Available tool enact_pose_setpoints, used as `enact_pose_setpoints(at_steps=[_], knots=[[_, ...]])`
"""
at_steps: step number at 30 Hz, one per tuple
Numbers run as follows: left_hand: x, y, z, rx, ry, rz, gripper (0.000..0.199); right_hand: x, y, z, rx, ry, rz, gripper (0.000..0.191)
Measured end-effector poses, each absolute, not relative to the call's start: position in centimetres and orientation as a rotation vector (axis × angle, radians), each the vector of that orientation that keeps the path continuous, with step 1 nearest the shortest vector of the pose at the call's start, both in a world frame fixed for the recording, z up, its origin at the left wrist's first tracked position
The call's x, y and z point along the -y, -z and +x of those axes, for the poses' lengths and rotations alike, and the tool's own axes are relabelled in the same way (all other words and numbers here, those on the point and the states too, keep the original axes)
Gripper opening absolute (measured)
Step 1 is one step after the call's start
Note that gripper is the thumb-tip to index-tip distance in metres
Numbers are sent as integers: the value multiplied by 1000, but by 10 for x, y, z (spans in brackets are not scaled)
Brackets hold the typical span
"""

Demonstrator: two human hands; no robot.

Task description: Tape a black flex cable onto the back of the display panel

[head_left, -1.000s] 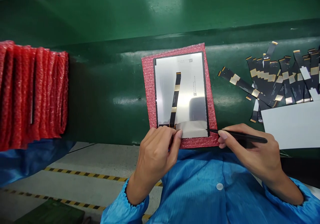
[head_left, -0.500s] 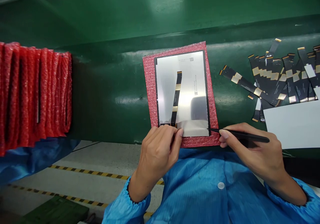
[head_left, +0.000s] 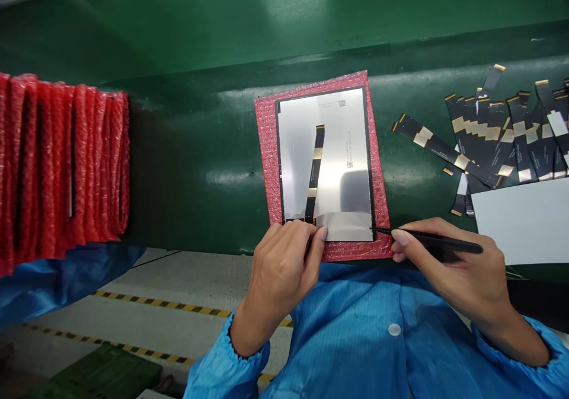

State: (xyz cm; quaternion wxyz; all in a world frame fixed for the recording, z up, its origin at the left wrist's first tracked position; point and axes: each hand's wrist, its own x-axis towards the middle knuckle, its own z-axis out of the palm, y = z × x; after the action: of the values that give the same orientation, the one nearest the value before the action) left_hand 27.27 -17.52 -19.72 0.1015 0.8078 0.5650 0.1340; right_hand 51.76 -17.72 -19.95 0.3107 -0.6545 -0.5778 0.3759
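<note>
- The flat panel (head_left: 335, 165) lies silver side up on a pink bubble sheet (head_left: 269, 150), which shows beyond the panel's edges on the green bench (head_left: 195, 162).
- A pale strip (head_left: 347, 228) lies along the panel's near edge, right of the ribbon cable (head_left: 314, 174), which runs up the panel's face.
- The left hand (head_left: 284, 259) is at the panel's near edge, finger and thumb drawn together at the strip's left end; whether they pinch the strip or only press it cannot be told.
- The right hand (head_left: 460, 265), right of the panel's near corner, is closed around black tweezers (head_left: 438, 242), their tips at the strip's right end; whether the tips have hold of it is too small to tell.
- For good work here, the tips should sit low and nearly flat, meeting the strip's edge rather than digging into the panel.
- The left fingers would best press lightly and evenly, since the strip looks thin and likely to crease.
- The cable's lower end is close to the left fingers, so a sideways tug there could strain it.
- More ribbon cables (head_left: 481, 130) lie right of the panel, near a white board (head_left: 522, 221); red bubble packs (head_left: 66, 168) stand well left of it.
</note>
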Motion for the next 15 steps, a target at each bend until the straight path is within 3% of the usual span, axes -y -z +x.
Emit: enact_pose_setpoints(at_steps=[15], knots=[[175,198,272,-1646,-392,2403,26,179,201,519,1558,-954,-1719,7]])
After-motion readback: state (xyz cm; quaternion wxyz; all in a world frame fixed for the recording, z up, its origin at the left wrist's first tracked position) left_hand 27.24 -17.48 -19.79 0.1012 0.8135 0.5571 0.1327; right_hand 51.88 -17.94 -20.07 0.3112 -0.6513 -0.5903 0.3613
